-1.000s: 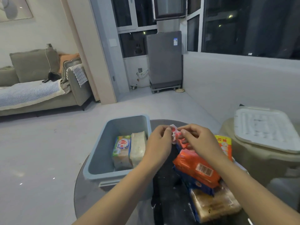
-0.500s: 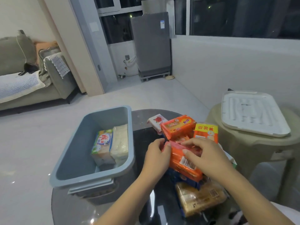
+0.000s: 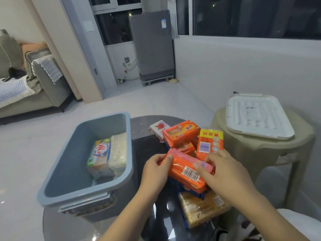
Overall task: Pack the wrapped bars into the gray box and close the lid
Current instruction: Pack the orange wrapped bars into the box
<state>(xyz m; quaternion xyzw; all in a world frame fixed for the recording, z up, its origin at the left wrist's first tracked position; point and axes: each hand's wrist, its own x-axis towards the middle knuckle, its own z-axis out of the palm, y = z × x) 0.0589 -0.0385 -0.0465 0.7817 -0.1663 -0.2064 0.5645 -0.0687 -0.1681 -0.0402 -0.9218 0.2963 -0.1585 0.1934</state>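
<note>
Both hands grip one orange bar [image 3: 186,173] atop the pile at the table's [image 3: 142,126] right edge: left hand [image 3: 156,173] at its left end, right hand [image 3: 224,173] at its right end. The gray box [image 3: 69,173], at the left edge, holds apparently two bars [image 3: 108,157] against its right wall; its left half stays open. The lid [image 3: 258,115] rests on a stool [image 3: 260,153].

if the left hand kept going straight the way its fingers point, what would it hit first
The left hand points right and slightly away, already gripping the orange wrapped bar. Beyond that, it would probably meet the fingers of the right hand on the same bar; depth is uncertain.
</note>
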